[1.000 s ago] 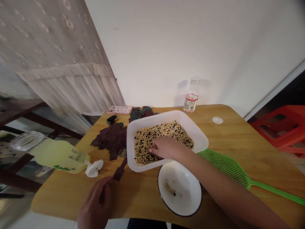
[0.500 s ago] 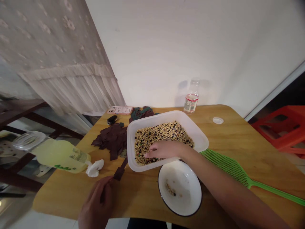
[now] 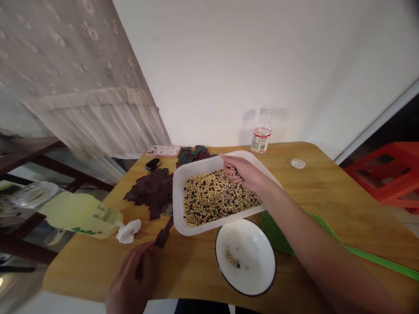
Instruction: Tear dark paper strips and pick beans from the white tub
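Above a white tub [image 3: 179,205] of pale and dark beads [image 3: 206,196], I hold my right hand [image 3: 245,174] curled in, a few of them caught in my fingers. A bowl [image 3: 257,257] (more beads lie inside) stands just in front, while my left hand [image 3: 132,274] reaches a dark strip [image 3: 162,237], though whether it pinches the end I cannot tell.

Beige beads [image 3: 209,200] mixed with dark ones lie loose in a white rectangular tub [image 3: 177,198]
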The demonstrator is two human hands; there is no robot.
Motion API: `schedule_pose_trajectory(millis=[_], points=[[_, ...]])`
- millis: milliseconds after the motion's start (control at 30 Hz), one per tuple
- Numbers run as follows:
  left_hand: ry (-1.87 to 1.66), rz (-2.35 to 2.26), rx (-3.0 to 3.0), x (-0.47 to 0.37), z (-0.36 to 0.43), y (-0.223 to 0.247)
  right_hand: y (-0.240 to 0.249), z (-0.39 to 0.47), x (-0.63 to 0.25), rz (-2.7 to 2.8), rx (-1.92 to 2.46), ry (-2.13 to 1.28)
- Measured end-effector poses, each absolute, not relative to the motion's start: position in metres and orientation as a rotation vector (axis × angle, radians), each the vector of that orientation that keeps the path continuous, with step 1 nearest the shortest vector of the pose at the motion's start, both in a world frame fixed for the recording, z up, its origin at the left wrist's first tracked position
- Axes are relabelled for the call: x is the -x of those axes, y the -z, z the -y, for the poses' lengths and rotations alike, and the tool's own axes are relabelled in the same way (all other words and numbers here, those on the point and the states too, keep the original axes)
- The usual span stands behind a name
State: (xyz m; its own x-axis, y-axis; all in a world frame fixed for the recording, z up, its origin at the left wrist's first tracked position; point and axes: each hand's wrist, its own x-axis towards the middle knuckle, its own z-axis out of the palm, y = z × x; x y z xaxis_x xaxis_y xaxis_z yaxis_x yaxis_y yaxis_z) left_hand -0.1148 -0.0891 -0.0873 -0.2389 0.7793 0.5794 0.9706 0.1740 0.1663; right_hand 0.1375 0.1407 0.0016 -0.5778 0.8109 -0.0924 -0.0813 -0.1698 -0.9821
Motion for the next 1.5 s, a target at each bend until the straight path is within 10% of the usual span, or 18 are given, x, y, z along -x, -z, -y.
schedule_pose_trajectory(millis=[1500], points=[[0.734,2.140,1.605,0.114,0.087,0.087,0.010,-0.141,-0.131,1.760,0.861,-1.522]])
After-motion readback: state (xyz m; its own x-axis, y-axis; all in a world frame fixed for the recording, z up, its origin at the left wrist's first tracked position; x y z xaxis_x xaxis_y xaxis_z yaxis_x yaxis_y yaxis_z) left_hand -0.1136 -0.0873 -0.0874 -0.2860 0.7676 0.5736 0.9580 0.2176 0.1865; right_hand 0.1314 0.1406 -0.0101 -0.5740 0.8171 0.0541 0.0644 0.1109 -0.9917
